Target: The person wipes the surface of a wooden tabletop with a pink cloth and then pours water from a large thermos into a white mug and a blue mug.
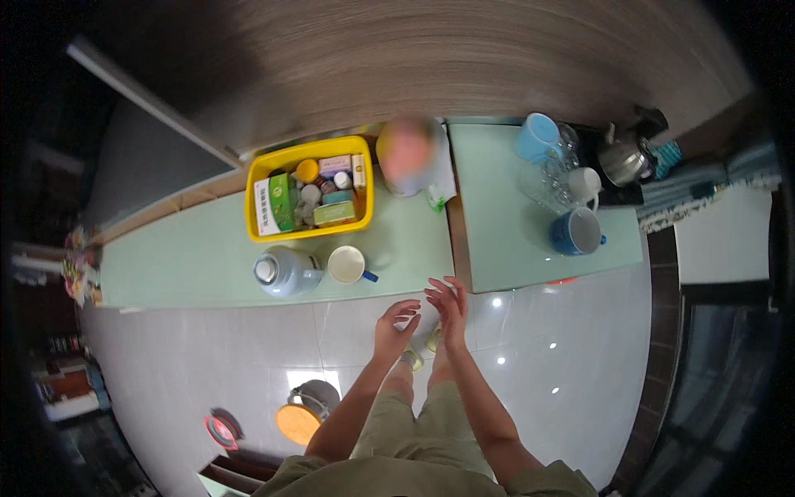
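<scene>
My left hand (396,329) is raised before the counter's front edge, fingers apart and slightly curled, holding nothing. Beside it, my right hand (448,305) is also bare, its spread fingertips near the joint between the two counter sections. A white-lined mug (346,265) with a blue handle is the closest object to my left hand. To its left stands a light blue thermos jug (284,271) with a silvery cap. Behind them a yellow plastic basket (253,217) holds medicine boxes, small bottles and jars. A round container (407,183), partly blurred, sits right of the basket.
On the right counter section (490,248) are a light blue pitcher (536,138), clear glassware (549,180), a white mug (584,185), a blue mug (577,232) and a steel kettle (624,161). A wood-lidded bin (299,424) and a pink-rimmed basin (220,432) stand on the tiled floor.
</scene>
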The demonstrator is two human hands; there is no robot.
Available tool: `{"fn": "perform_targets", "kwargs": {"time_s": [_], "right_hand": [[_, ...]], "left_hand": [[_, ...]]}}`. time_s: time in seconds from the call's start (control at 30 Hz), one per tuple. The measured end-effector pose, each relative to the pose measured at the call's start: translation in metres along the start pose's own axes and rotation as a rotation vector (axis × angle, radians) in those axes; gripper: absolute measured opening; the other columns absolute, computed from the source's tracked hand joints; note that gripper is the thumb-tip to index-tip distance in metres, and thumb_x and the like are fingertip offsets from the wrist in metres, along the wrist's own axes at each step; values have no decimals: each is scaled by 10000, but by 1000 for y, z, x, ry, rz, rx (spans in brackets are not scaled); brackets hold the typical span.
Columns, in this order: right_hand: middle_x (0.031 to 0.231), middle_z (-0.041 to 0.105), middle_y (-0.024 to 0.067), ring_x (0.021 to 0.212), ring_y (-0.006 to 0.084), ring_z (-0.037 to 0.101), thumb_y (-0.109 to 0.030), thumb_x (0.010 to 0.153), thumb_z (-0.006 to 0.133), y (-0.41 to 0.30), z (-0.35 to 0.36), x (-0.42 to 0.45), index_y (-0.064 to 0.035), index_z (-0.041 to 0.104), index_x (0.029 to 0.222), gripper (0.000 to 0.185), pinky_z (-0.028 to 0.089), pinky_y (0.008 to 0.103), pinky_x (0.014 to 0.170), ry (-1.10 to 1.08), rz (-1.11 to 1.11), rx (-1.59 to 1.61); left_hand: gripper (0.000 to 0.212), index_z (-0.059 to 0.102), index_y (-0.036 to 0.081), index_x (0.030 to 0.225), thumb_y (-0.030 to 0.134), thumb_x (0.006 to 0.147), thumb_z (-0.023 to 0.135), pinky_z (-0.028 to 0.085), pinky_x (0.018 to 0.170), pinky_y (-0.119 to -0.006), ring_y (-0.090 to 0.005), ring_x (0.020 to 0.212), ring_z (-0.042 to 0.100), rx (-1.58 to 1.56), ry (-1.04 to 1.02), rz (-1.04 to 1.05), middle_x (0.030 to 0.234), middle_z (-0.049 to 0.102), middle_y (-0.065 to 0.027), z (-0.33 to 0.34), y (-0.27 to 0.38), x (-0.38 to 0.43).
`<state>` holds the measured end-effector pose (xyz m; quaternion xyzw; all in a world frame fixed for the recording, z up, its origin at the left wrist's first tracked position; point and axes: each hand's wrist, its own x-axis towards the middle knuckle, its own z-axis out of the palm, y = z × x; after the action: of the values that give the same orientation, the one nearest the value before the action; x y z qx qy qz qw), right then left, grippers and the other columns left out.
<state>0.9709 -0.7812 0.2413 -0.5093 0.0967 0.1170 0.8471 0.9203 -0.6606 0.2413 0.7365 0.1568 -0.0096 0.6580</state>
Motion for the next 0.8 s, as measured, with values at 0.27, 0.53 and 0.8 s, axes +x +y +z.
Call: {"fn": "perform_targets", "kwargs": {"time_s": [0.27,0.53,0.8], "right_hand": [[1069,585,108,890,160,577,-128,897,465,-74,-108,6,-65,434,1165,277,448,279,815,364,-136,-94],[989,580,104,856,153,577,-137,908,446,-163,-233,45,-45,429,1183,290,464,283,794,436,-115,-271],[1046,548,125,873,161,580,-257,937,460,-227,-298,102,-93,428,1231,338,464,291,806,303,-28,-424]], "left_hand": [[279,584,68,1052,11,782,627,493,754,-258,-120,865,617,31,-214,34,989,637,-37,90,13,20],[417,534,93,1129,77,742,688,461,774,-292,-160,903,595,24,-330,139,1087,598,-32,198,55,49],[808,315,132,1338,154,666,764,455,805,-367,-240,1063,506,98,-222,124,1309,381,-93,281,81,77]]}}
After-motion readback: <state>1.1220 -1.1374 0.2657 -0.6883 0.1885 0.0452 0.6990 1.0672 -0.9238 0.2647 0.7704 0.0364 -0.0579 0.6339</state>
